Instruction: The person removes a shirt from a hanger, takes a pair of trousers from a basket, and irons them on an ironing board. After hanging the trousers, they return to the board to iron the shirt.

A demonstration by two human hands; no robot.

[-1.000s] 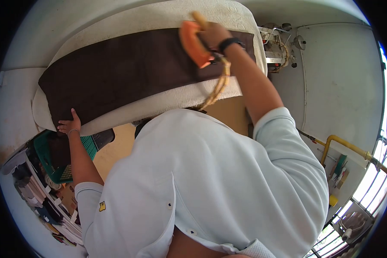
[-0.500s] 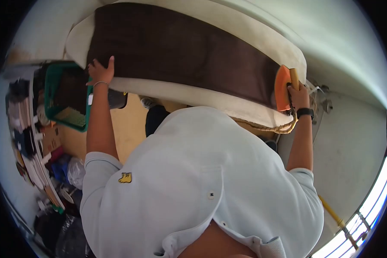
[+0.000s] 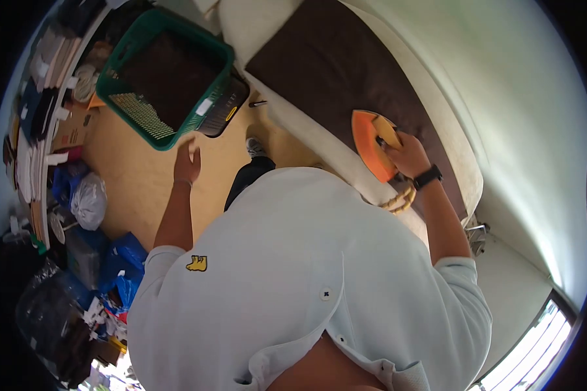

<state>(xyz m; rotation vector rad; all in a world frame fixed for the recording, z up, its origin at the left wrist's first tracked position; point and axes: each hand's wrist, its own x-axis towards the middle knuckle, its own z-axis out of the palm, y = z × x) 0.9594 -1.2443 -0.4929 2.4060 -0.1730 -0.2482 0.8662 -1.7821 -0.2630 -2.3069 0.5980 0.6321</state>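
Note:
My right hand [image 3: 407,155] is wrapped round the handle of an orange iron [image 3: 370,144], which stands on the dark brown cloth [image 3: 326,55]. A braided cord [image 3: 403,197] hangs by the iron. The cloth lies spread along a pale padded ironing board [image 3: 287,107]. Off the board, my left hand [image 3: 187,163] hangs over the floor just below the near corner of a green plastic basket [image 3: 218,78]. It holds nothing and its fingers are apart, though slightly blurred. Dark cloth [image 3: 166,81] lies inside the basket.
A black crate [image 3: 225,111] sits beside the basket. Shelves with folded fabric [image 3: 49,55] line the left wall. Below them are a white plastic bag [image 3: 89,201], blue bags [image 3: 120,260] and dark bags. A wall [image 3: 522,111] runs along the board's far side.
The view has turned left, towards the basket. My left hand has come off the cloth and moved to the basket. The iron has moved left along the cloth in my right hand.

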